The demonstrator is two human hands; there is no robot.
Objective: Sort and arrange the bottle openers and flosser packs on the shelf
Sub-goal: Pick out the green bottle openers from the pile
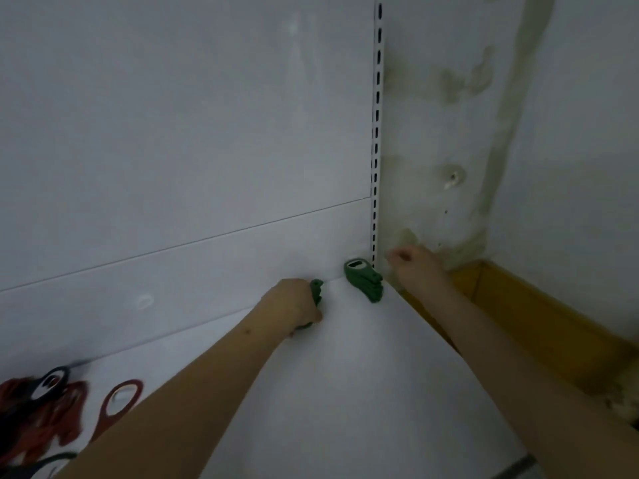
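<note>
Your left hand (297, 304) grips green bottle openers (316, 290) just left of the green opener stack (364, 280); your right hand (413, 262) hovers right of that stack, fingers loosely curled, holding nothing.

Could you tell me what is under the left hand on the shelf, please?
The left hand grips green bottle openers on the shelf. Green edges show beside its fingers; how many it holds is hidden.
</note>
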